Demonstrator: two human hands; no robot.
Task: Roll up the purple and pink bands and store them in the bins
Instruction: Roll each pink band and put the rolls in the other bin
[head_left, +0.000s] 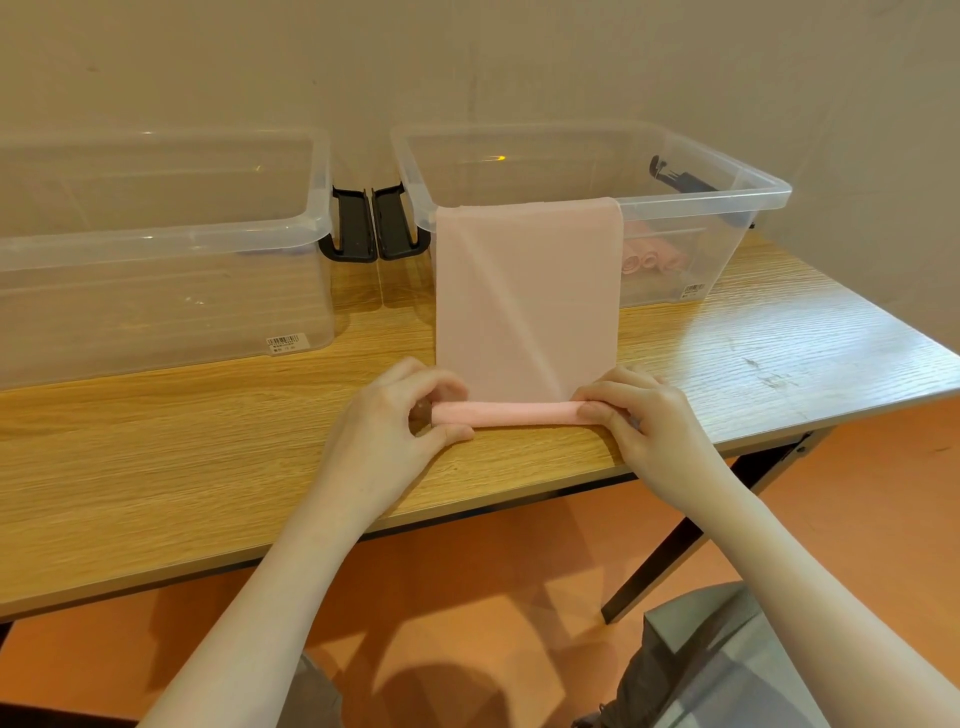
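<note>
A pink band (524, 301) hangs over the front rim of the right clear bin (748, 192) and runs down onto the wooden table (208, 441). Its near end is wound into a thin roll lying across the table near the front edge. My left hand (400, 421) pinches the roll's left end between thumb and curled fingers. My right hand (644, 415) pinches its right end the same way. Several rolled pink bands (652, 257) lie inside the right bin. The left clear bin (156, 234) shows a dark shape at its back, too dim to identify.
Black lid latches (374, 223) hang between the two bins, and another black latch (680, 179) sits at the right bin's far side. The table's right edge slants away beside the wall. Orange floor and my knees lie below the front edge.
</note>
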